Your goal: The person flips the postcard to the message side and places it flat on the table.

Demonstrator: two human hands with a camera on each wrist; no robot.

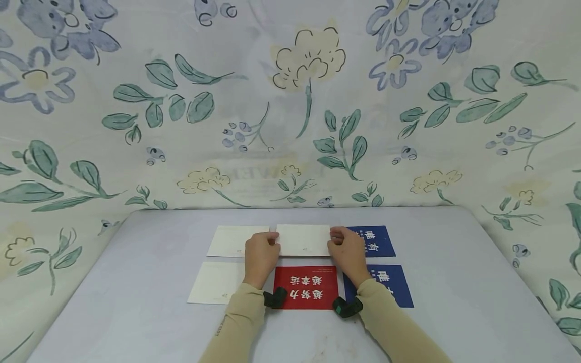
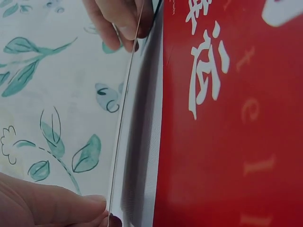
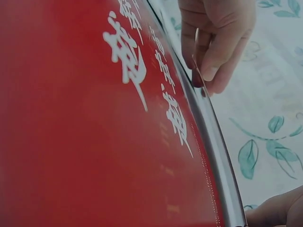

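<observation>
White card [image 1: 303,240] sits in the far row of a grid of cards on the pale surface [image 1: 136,312], just behind the red card [image 1: 306,287], and seems lifted at its near edge, probably because it is being set in line with its neighbours. Left hand [image 1: 260,254] pinches its left edge and right hand [image 1: 347,252] its right edge, each grip closed on the thin card between thumb and fingertips [image 3: 208,73].

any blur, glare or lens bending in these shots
Head view: even, soft light, sharp; wide lens bows the floral backdrop. Left wrist view: red card close, its pale letters soft. Right wrist view: the card's edge curves from distortion, mild sheen, left hand slightly soft.
</observation>
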